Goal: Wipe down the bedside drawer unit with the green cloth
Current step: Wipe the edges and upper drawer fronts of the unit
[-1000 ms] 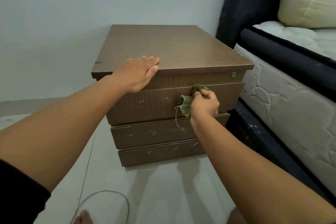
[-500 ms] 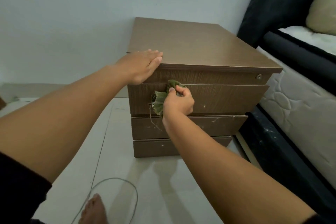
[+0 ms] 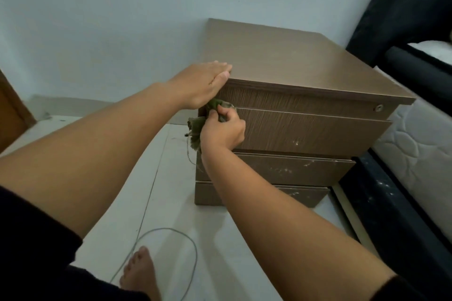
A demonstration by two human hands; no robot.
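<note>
The brown wooden drawer unit (image 3: 305,129) stands on the floor against the wall, its drawer fronts scuffed with pale marks. My right hand (image 3: 223,131) is shut on the bunched green cloth (image 3: 197,127) and presses it against the left end of the top drawer front, loose threads hanging below. My left hand (image 3: 199,85) lies flat on the unit's front left top corner, fingers together, just above the cloth.
A bed with a dark frame (image 3: 391,203) and white mattress (image 3: 415,144) stands close on the right of the unit. A thin grey cable (image 3: 171,247) loops over the pale floor near my bare foot (image 3: 140,273). A brown wooden edge (image 3: 12,115) shows at far left.
My right hand has slid the cloth leftward along the top drawer front to its left end. The left hand stays on the top edge. The view has swung left.
</note>
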